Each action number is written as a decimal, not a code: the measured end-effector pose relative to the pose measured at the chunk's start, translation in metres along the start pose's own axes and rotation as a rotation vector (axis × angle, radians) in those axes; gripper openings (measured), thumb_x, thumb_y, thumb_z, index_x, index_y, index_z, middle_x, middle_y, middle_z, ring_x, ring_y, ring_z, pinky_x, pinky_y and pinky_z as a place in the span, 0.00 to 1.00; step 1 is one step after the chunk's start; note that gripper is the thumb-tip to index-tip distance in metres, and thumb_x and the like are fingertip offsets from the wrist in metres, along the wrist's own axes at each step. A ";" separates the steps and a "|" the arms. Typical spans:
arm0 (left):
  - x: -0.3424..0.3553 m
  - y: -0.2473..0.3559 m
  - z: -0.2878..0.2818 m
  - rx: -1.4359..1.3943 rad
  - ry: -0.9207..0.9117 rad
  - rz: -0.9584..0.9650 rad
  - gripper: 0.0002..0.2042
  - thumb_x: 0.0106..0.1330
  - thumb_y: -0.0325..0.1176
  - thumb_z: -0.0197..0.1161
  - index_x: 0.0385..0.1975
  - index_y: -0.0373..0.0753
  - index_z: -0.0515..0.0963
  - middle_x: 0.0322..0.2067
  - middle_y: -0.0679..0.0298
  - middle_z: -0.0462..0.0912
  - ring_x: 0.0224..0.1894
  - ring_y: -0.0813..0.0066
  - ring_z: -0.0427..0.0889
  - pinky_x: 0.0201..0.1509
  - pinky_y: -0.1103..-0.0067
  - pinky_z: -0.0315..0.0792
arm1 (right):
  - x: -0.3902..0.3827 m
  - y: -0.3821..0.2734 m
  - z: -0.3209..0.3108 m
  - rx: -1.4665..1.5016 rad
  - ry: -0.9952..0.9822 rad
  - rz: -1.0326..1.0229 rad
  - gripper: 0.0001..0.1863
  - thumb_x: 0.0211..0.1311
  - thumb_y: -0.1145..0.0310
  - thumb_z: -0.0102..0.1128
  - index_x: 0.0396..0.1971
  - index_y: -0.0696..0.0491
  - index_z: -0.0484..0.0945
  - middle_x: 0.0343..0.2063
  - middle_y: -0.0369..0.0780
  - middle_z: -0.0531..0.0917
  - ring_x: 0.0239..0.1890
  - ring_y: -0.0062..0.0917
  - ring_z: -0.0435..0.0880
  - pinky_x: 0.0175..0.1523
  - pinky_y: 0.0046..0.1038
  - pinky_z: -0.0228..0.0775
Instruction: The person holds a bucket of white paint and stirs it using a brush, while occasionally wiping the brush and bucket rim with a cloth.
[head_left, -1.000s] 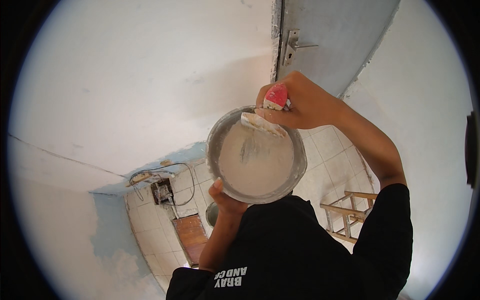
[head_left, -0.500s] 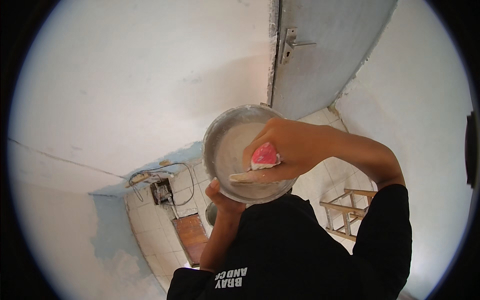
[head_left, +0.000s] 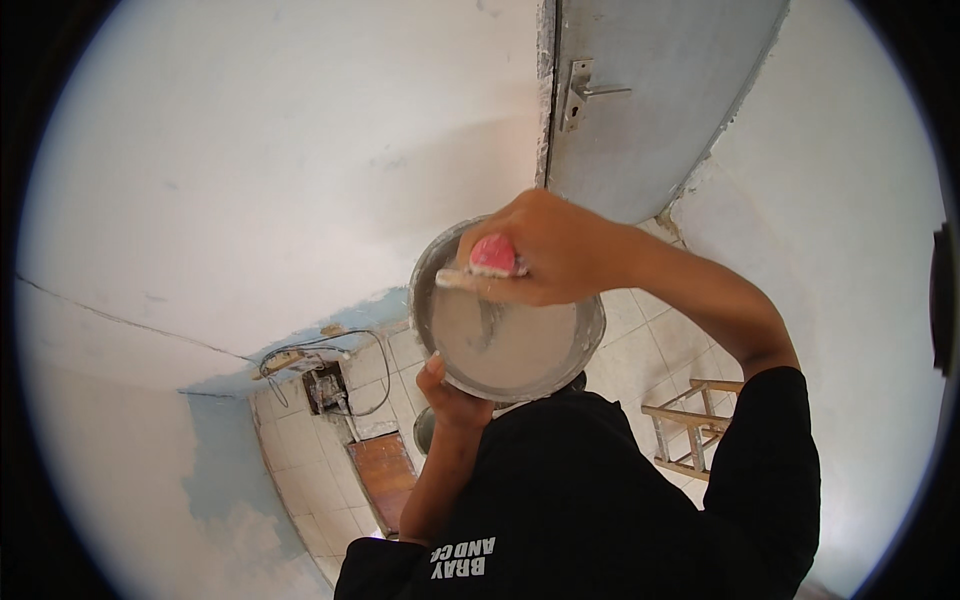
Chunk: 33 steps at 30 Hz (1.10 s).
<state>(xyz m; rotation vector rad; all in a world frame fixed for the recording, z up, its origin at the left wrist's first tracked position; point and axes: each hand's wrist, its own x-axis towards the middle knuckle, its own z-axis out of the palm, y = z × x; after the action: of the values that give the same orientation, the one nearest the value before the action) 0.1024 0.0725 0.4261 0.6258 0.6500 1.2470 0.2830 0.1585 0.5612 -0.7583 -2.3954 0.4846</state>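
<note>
The round grey metal pan [head_left: 520,345], smeared inside with pale grey-white plaster, is held up in front of the person's chest, at about the centre of the view, well above the tiled floor [head_left: 300,440]. The left hand [head_left: 452,392] supports it from beneath at the pan's 7 o'clock edge, thumb hooked over the rim and the remaining fingers hidden under the base. The right hand [head_left: 545,255] comes in from 3 o'clock and is closed around the pink handle of a plaster-coated putty knife [head_left: 480,270], whose blade lies across the pan's 11 o'clock rim, with a streak of paste running down into the pan below it.

The main risk, as I judge it, is the pan tipping. It rests on one hand set off to one edge rather than under its middle, so a firm push of the blade on the far rim could lever it over and slop plaster onto the black shirt [head_left: 600,500] or down to the floor. A scrape that is too quick could also flick paste off the blade toward the white wall [head_left: 300,150] at 10 o'clock or the pale grey door [head_left: 650,100] at 1 o'clock. The handle looks partly smeared, so the grip on it could slip. Below, at 8 o'clock, loose wires and a small box [head_left: 325,385] lie on the floor, and a wooden ladder [head_left: 690,430] stands at 4 o'clock; drips could land on either.
</note>
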 end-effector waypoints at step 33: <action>0.007 0.011 -0.006 0.010 0.072 0.161 0.37 0.53 0.61 0.48 0.57 0.38 0.66 0.53 0.57 0.72 0.56 0.63 0.71 0.56 0.67 0.69 | -0.010 0.010 -0.020 0.226 -0.188 0.005 0.07 0.53 0.66 0.61 0.26 0.54 0.77 0.17 0.38 0.78 0.18 0.29 0.74 0.26 0.25 0.67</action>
<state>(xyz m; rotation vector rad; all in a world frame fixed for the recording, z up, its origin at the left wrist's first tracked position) 0.0925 0.0819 0.4293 0.6536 0.6759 1.4221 0.3060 0.1637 0.5676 -0.6421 -2.4543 0.8460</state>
